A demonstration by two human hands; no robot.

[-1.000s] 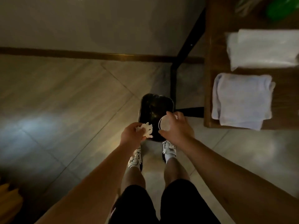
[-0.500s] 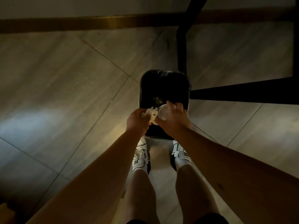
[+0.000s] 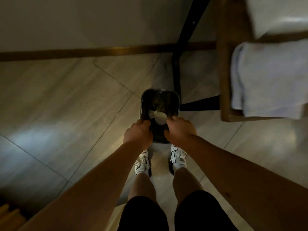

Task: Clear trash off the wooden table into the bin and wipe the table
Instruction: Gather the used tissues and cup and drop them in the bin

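A small black bin (image 3: 175, 97) with a dark liner stands on the tiled floor just in front of my feet. My left hand (image 3: 138, 133) and my right hand (image 3: 180, 130) hover side by side over its near rim, fingers loose and holding nothing. Between and just beyond them, a crumpled white tissue (image 3: 152, 114) and a pale round cup-like piece (image 3: 160, 118) show blurred inside the bin's mouth. The corner of the wooden table (image 3: 225, 84) is at the right.
A folded pale blue towel (image 3: 266, 77) lies on the table's near corner, with a white cloth (image 3: 280, 14) behind it. The table's black metal leg (image 3: 176, 72) stands right behind the bin. A wall with a brown skirting board (image 3: 83, 51) runs across the back.
Both hands have let go of the tissue and the round white piece, which now drop into the bin. The hands have moved apart, and the view has tilted up toward the table.
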